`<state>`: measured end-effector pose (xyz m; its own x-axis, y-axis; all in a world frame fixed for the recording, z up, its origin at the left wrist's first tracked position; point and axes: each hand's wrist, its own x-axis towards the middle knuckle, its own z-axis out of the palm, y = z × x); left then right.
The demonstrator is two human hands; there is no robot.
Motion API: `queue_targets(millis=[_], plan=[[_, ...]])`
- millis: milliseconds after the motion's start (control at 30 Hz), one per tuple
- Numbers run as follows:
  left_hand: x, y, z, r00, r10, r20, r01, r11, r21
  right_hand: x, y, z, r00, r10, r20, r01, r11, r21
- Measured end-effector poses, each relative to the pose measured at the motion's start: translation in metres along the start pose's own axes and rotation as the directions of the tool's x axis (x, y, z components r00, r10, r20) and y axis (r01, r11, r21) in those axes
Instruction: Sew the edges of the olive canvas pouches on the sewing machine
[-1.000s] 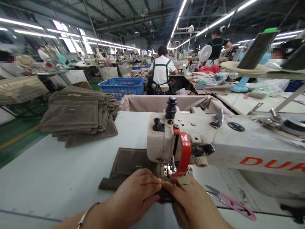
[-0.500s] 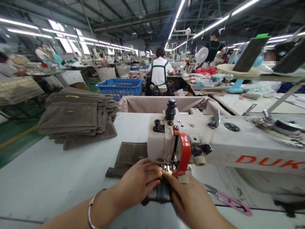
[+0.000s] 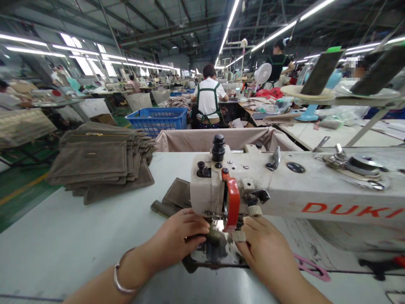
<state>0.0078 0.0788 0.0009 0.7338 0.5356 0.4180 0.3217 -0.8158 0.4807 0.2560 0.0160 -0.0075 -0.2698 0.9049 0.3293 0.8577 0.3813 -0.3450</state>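
A white sewing machine with a red guard stands on the white table. Under its needle lies a brown fabric pouch, turned at an angle to the left. My left hand is closed, pinching the pouch's edge just left of the presser foot. My right hand is closed on the same fabric right of the foot, below the guard. Both hands hide the part of the pouch beneath the needle.
A stack of brown pouches lies at the table's left. Pink thread snips rest right of my right hand. A beige cloth bin hangs behind the table, with a blue basket beyond. A person in a green apron sits farther back.
The pouch has swung round under the needle, its far end now pointing left and back. Both hands have shifted with it and stay close to the presser foot.
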Motion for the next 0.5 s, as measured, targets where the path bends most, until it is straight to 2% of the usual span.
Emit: queue_targets(millis=[67, 133, 233, 500], plan=[[0.001, 0.008, 0.006, 0.999, 0.011, -0.034, -0.010, 0.999, 0.045, -0.001, -0.002, -0.001, 0.999, -0.016, -0.037, 0.017, 0.999, 0.033], [0.002, 0.014, 0.012, 0.998, 0.013, -0.061, -0.009, 0.997, 0.070, -0.002, -0.005, 0.001, 0.994, -0.081, -0.070, 0.088, 0.990, 0.111], [0.003, 0.020, 0.018, 0.996, -0.023, -0.081, 0.031, 0.994, 0.101, -0.002, -0.011, 0.005, 0.986, -0.154, -0.055, 0.162, 0.966, 0.200], [0.006, 0.026, 0.022, 0.991, 0.016, -0.135, 0.013, 0.977, 0.213, -0.001, -0.017, 0.011, 0.975, -0.194, -0.112, 0.213, 0.957, 0.198]])
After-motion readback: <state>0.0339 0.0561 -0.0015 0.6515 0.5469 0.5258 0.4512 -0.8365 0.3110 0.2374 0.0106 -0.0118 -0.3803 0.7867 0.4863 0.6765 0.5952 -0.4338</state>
